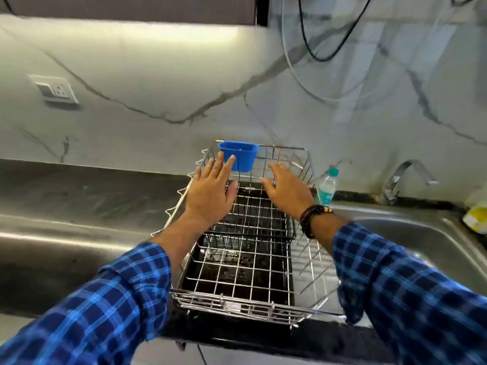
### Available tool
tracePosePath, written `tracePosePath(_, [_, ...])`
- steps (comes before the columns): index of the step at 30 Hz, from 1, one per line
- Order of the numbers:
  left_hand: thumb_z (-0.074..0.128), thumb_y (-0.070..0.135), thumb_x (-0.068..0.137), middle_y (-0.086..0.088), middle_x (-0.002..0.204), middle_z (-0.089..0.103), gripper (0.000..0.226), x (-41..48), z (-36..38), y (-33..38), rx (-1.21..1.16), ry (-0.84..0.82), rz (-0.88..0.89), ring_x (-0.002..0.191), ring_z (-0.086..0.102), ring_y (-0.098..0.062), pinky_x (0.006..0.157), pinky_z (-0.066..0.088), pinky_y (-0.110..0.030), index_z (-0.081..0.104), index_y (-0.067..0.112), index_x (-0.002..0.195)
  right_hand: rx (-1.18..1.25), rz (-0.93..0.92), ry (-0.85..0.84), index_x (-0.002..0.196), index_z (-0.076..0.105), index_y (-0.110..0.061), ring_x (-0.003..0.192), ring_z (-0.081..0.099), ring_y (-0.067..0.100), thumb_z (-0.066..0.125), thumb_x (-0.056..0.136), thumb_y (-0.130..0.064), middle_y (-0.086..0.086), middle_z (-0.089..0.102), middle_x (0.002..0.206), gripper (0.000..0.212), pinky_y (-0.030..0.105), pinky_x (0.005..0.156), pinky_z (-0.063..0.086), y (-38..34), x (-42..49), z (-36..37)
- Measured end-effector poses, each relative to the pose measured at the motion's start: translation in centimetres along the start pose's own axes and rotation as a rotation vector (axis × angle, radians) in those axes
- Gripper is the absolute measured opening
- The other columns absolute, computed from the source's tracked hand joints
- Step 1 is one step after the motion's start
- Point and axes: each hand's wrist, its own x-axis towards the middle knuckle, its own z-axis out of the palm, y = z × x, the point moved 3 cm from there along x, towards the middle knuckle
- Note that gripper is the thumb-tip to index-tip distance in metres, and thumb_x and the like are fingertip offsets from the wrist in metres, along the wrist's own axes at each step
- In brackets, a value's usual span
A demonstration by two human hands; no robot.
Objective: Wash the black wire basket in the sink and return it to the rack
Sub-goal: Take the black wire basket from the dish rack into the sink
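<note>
Left hand [210, 192] and right hand [288, 192] hover spread, empty, over the black wire basket [253, 222]; likely light, stiff (slippery if wet); grip opposite rims.

Steel rack [237, 305] stands on the table. Black wire basket [250, 239] sits in the rack's far half. Left hand [210, 191] and right hand [287, 191] are spread flat over the basket; contact cannot be confirmed. Blue cup [241, 156] hangs at the rack's far rim. Bottle [326, 187] and sink [421, 233] lie right of the rack.
</note>
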Motion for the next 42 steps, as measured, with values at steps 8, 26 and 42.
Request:
tracePosePath(8, [0.044, 0.033, 0.092, -0.009, 0.124, 0.063, 0.041, 2.1, 4.7, -5.3, -0.409, -0.355, -0.41, 0.106, 0.067, -0.028, 0.092, 0.056, -0.051, 0.043, 0.022, 0.132, 0.137, 0.506, -0.169, 0.103, 0.05, -0.012, 0.084, 0.058, 0.022, 0.051, 0.099, -0.024, 0.006, 0.058, 0.091, 0.013, 0.027, 0.062, 0.041, 4.8, 0.2, 3.5])
tracePosePath(26, [0.038, 0.019, 0.099, -0.02, 0.121, 0.061, 0.039, 2.5, 4.2, -5.5, -0.347, -0.452, -0.612, 0.112, 0.059, -0.039, 0.089, 0.049, -0.043, 0.047, -0.001, 0.131, 0.198, 0.671, -0.238, 0.127, 0.049, -0.003, 0.101, 0.057, 0.028, 0.043, 0.103, -0.018, 0.013, 0.059, 0.117, 0.029, 0.042, 0.092, 0.05, 5.2, 0.1, 2.1])
tracePosePath(42, [0.035, 0.01, 0.1, -0.004, 0.083, 0.051, 0.027, 1.8, 0.3, 13.5, -0.999, -0.11, -0.754, 0.057, 0.038, -0.013, 0.05, 0.031, -0.026, 0.055, 0.023, 0.088, 0.639, 0.432, 0.145, 0.077, 0.055, -0.018, 0.054, 0.045, 0.013, 0.049, 0.097, -0.022, 0.005, 0.058, 0.075, 0.021, 0.032, 0.053, 0.036, 15.7, -7.8, -17.5])
